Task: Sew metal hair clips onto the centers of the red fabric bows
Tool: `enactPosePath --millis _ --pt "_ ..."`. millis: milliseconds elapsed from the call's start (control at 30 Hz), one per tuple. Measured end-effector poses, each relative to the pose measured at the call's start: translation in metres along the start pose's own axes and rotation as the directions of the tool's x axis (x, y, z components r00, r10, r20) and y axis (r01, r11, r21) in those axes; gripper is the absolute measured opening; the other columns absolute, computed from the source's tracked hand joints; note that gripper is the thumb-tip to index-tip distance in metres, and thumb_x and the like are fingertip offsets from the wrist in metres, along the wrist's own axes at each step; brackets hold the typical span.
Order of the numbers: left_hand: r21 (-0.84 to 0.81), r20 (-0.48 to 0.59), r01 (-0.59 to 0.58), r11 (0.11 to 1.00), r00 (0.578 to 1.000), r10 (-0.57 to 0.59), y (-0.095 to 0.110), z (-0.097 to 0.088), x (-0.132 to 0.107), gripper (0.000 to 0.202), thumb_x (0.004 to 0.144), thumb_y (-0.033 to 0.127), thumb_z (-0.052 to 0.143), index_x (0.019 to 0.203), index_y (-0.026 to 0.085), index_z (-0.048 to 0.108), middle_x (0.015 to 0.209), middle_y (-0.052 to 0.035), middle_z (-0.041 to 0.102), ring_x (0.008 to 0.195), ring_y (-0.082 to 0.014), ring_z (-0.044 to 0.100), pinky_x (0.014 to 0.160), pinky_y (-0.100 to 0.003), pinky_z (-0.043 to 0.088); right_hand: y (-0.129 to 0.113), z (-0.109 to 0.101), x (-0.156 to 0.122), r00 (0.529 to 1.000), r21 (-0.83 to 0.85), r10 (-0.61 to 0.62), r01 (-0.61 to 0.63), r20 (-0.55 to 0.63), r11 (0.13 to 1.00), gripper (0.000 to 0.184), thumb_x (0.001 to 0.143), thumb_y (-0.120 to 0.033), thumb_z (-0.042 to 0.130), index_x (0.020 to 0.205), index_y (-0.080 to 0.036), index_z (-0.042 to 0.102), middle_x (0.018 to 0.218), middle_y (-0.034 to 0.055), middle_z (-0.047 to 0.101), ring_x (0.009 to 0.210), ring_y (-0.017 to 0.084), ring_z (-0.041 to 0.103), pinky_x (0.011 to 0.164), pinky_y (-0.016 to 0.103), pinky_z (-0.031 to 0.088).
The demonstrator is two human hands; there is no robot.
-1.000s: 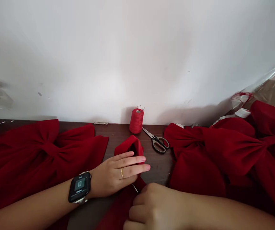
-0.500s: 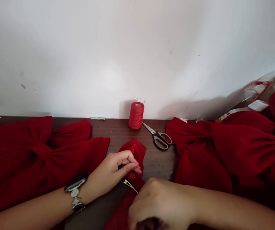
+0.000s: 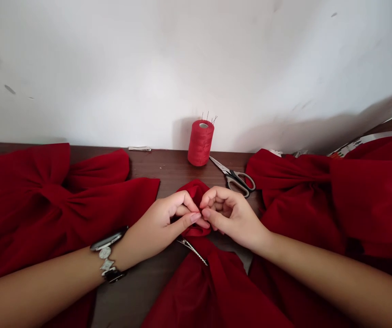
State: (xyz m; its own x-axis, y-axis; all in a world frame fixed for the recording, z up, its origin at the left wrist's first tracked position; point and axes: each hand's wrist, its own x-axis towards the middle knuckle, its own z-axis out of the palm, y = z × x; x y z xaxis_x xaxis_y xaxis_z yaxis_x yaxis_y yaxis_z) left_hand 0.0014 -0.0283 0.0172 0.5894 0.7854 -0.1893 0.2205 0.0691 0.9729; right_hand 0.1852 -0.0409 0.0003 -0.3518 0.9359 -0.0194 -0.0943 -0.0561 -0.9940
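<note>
My left hand point(image 3: 163, 223), with a watch on its wrist, pinches a bunched fold of red cloth point(image 3: 193, 189) at the middle of the brown table point(image 3: 168, 171). My right hand point(image 3: 232, 216) meets it from the right, fingers curled, pinching the same fold. The cloth runs down toward me into a wide red piece point(image 3: 213, 291). A metal clip point(image 3: 192, 248) sits on the cloth just below my left fingers.
A red thread spool point(image 3: 200, 142) with pins in its top stands against the white wall. Scissors point(image 3: 235, 177) lie right of it. Large red bows lie at the left point(image 3: 52, 196) and right point(image 3: 336, 196).
My left hand went from flat on the cloth to a pinch. My right hand rose from the near edge to join it at the fold. The view tilted downward.
</note>
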Motion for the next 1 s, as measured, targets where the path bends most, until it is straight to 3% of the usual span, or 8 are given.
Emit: enactPosePath --millis 233,500,700,1000 --pt "0.096 -0.024 -0.042 0.995 0.999 0.044 0.001 -0.001 -0.001 0.012 0.09 0.027 0.055 0.081 0.019 0.053 0.065 0.0042 0.067 0.072 -0.0126 0.068 0.066 -0.02 0.051 0.003 -0.002 -0.001 0.998 0.006 -0.055 0.055 0.005 0.998 0.015 0.077 -0.023 0.071 0.081 -0.015 0.059 0.067 -0.0013 0.059 0.054 0.005 0.052 0.05 0.016 0.042" --pt "0.106 -0.037 -0.084 0.991 0.995 0.089 0.003 0.001 0.004 0.013 0.09 0.028 0.055 0.081 0.019 0.055 0.078 -0.0017 0.073 0.074 -0.0158 0.069 0.068 -0.025 0.054 0.004 -0.003 0.003 0.997 -0.042 -0.076 0.075 -0.021 0.996 0.024 0.081 -0.035 0.068 0.076 -0.015 0.057 0.064 -0.001 0.059 0.05 0.005 0.05 0.045 0.017 0.04" --pt "0.08 -0.038 -0.131 0.988 0.99 0.135 0.002 -0.001 0.012 0.013 0.09 0.027 0.056 0.082 0.017 0.056 0.084 -0.004 0.075 0.08 -0.016 0.07 0.075 -0.026 0.054 0.003 -0.008 0.01 0.992 -0.024 -0.125 0.124 -0.02 0.992 0.021 0.082 -0.031 0.067 0.077 -0.015 0.055 0.061 -0.0028 0.058 0.044 0.003 0.047 0.039 0.014 0.035" --pt "0.098 -0.169 -0.267 0.959 0.945 0.281 0.006 0.001 0.029 0.012 0.084 0.021 0.06 0.075 0.014 0.064 0.076 -0.0024 0.069 0.073 -0.0145 0.067 0.072 -0.024 0.055 0.0 -0.014 0.018 0.981 -0.057 -0.187 0.183 -0.059 0.981 0.025 0.083 -0.036 0.066 0.078 -0.015 0.053 0.062 -0.0029 0.059 0.044 0.003 0.046 0.039 0.015 0.035"
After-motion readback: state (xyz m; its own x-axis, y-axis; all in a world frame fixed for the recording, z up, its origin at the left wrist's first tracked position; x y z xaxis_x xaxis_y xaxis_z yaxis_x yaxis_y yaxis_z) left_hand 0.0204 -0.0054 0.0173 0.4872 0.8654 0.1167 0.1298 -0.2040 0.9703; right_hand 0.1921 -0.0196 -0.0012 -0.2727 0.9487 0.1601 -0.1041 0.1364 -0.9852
